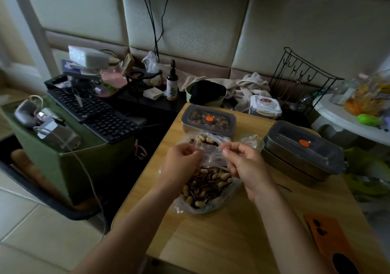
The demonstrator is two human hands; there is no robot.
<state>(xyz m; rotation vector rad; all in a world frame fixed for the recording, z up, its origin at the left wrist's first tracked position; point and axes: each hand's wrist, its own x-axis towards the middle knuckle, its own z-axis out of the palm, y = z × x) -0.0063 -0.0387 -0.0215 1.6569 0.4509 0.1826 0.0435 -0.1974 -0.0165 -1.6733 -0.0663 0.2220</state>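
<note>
Head view: a clear plastic bag (211, 158) of peanuts (225, 176) and striped seeds (203, 185) lies on the wooden tabletop (221, 237), close to its left edge, with its mouth lifted toward the far side. The left hand (182, 164) has its fingers curled and pinches the film at the left side of the mouth between thumb and fingertips. The right hand (245, 165) pinches the opposite side the same way, its other fingers folded toward the palm. The two hands are near each other, with a short stretch of crumpled plastic drawn between them above the pile of nuts. Just behind the raised mouth stands a lidded container (209, 120) with an orange dot on its grey lid. A second lidded container (304, 150) sits just to the right of the right hand, near the tabletop's right edge. Bare wood lies on the near side of the bag, running to an orange flat object (329, 237) at the near right. Beyond the left edge the tabletop drops to a dark gap, with a black keyboard (95, 113) on a green box well apart.
</note>
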